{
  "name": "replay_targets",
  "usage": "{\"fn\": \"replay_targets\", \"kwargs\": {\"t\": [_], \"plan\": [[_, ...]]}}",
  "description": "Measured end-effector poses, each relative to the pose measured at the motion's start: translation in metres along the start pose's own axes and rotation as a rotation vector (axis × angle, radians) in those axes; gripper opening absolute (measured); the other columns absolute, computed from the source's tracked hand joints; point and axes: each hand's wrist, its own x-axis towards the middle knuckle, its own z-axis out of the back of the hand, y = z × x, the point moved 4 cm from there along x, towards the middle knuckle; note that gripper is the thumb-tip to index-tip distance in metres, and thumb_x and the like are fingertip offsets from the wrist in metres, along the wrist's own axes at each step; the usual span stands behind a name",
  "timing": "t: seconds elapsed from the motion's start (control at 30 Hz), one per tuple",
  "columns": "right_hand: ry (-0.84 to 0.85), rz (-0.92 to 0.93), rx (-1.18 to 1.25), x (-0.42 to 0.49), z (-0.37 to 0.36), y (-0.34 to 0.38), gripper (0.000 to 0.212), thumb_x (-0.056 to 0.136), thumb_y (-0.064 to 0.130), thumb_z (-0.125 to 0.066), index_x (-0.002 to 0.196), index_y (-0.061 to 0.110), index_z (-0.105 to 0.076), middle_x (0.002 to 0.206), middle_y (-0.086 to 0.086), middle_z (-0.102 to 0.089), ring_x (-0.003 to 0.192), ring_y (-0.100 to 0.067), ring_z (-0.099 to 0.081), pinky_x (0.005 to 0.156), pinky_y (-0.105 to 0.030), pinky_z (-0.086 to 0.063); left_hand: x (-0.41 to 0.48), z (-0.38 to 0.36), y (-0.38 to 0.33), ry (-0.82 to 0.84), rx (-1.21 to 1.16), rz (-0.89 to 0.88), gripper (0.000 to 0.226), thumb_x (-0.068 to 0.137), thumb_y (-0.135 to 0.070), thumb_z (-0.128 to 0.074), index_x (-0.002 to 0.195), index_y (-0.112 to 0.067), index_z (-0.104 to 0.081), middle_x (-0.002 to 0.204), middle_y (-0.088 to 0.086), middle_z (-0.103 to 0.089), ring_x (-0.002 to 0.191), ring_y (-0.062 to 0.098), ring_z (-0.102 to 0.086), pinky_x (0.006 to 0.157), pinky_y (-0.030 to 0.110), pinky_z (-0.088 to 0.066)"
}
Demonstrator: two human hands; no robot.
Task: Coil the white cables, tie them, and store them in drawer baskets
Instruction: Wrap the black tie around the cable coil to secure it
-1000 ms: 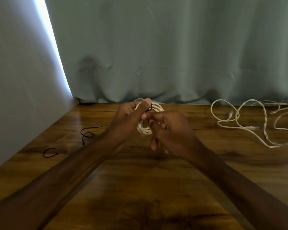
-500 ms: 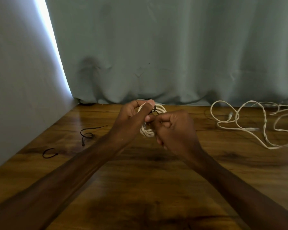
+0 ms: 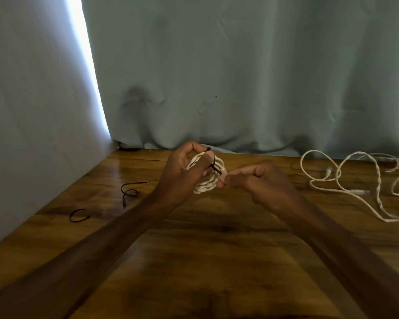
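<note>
Lying looped on the glossy wooden table at the left are spare black ties, thin and limp. The left hand is gripping the round coiled white cable above the table's far middle, a black tie crossing it. The right hand is pinching that tie's tail, having drawn rightward off the coil since earlier. A loose white cable is sprawling rightmost.
</note>
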Motion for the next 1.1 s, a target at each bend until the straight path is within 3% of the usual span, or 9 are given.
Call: {"fn": "replay_targets", "kwargs": {"t": [0.1,0.23,0.33,0.5,0.63,0.73,0.83,1.0,1.1], "plan": [[-0.063,0.170,-0.097,0.003,-0.002,0.001,0.014,0.090,0.021,-0.075,0.081,0.027,-0.084,0.082,0.014,-0.078,0.088,-0.011,-0.073,0.084,-0.039,-0.057,-0.001,0.004,0.004,-0.058,-0.038,0.060,0.012,0.099,-0.007,-0.062,0.088,-0.003,-0.059,0.058,-0.001,-0.057,0.048,0.005,-0.049,0.052,0.020,-0.043],[-0.105,0.295,-0.123,-0.002,-0.014,0.004,0.015,0.087,0.017,-0.078,0.078,0.029,-0.084,0.094,0.016,-0.072,0.097,-0.003,-0.066,0.076,-0.026,-0.052,-0.003,0.004,0.007,-0.195,-0.068,0.122,0.015,0.095,-0.003,-0.061,0.080,0.000,-0.061,0.058,-0.003,-0.058,0.043,0.001,-0.048,0.046,0.016,-0.039],[-0.083,0.377,-0.112,-0.010,-0.024,0.008,0.015,0.086,0.011,-0.077,0.079,0.022,-0.084,0.105,0.014,-0.070,0.095,-0.007,-0.067,0.073,-0.027,-0.055,-0.003,0.007,0.009,-0.280,-0.072,0.127,0.017,0.094,-0.005,-0.059,0.080,0.003,-0.065,0.064,0.003,-0.059,0.051,0.004,-0.052,0.047,0.016,-0.041],[-0.032,0.529,-0.054,-0.017,-0.032,0.013,0.017,0.088,0.000,-0.072,0.082,0.012,-0.083,0.098,0.010,-0.078,0.094,-0.009,-0.072,0.078,-0.024,-0.057,-0.005,0.007,0.011,-0.298,-0.078,0.091,0.019,0.094,-0.004,-0.059,0.085,0.010,-0.067,0.069,0.008,-0.064,0.062,0.012,-0.061,0.054,0.021,-0.049],[0.000,0.477,0.071,-0.011,-0.027,0.009,0.011,0.091,0.003,-0.073,0.092,0.007,-0.083,0.100,0.006,-0.080,0.097,-0.009,-0.075,0.084,-0.027,-0.060,-0.005,0.006,0.008,-0.225,-0.026,0.027,0.018,0.094,-0.006,-0.060,0.086,0.009,-0.063,0.069,0.007,-0.067,0.064,0.015,-0.062,0.058,0.025,-0.049],[0.065,0.397,0.271,-0.006,-0.021,0.009,0.015,0.096,0.008,-0.068,0.100,0.000,-0.079,0.105,-0.006,-0.079,0.102,-0.023,-0.075,0.087,-0.036,-0.061,-0.006,0.003,0.007,-0.130,-0.058,0.003,0.017,0.095,-0.008,-0.061,0.080,0.000,-0.061,0.073,0.011,-0.068,0.066,0.018,-0.063,0.060,0.030,-0.053],[0.172,0.289,0.496,-0.005,-0.015,0.010,0.025,0.097,0.012,-0.057,0.105,-0.006,-0.073,0.112,-0.017,-0.076,0.106,-0.033,-0.073,0.096,-0.042,-0.059,-0.006,0.000,0.006,-0.109,-0.075,-0.018,0.021,0.098,-0.004,-0.059,0.077,-0.007,-0.059,0.073,0.010,-0.065,0.063,0.015,-0.061,0.056,0.025,-0.052],[0.053,0.258,0.476,-0.006,-0.007,0.010,0.015,0.092,-0.005,-0.064,0.104,-0.006,-0.072,0.104,-0.015,-0.079,0.099,-0.033,-0.076,0.089,-0.036,-0.062,-0.008,-0.005,0.001,-0.077,-0.155,-0.023,0.025,0.098,0.003,-0.055,0.076,-0.007,-0.056,0.063,-0.002,-0.062,0.048,0.004,-0.054,0.045,0.015,-0.041],[0.008,0.214,0.556,-0.005,-0.006,0.011,0.021,0.084,-0.004,-0.071,0.105,-0.006,-0.069,0.101,-0.022,-0.077,0.096,-0.040,-0.075,0.084,-0.036,-0.064,-0.008,-0.006,0.001,-0.078,-0.174,-0.039,0.025,0.098,0.002,-0.057,0.075,-0.008,-0.056,0.067,0.005,-0.062,0.051,0.007,-0.052,0.045,0.016,-0.039]]}}
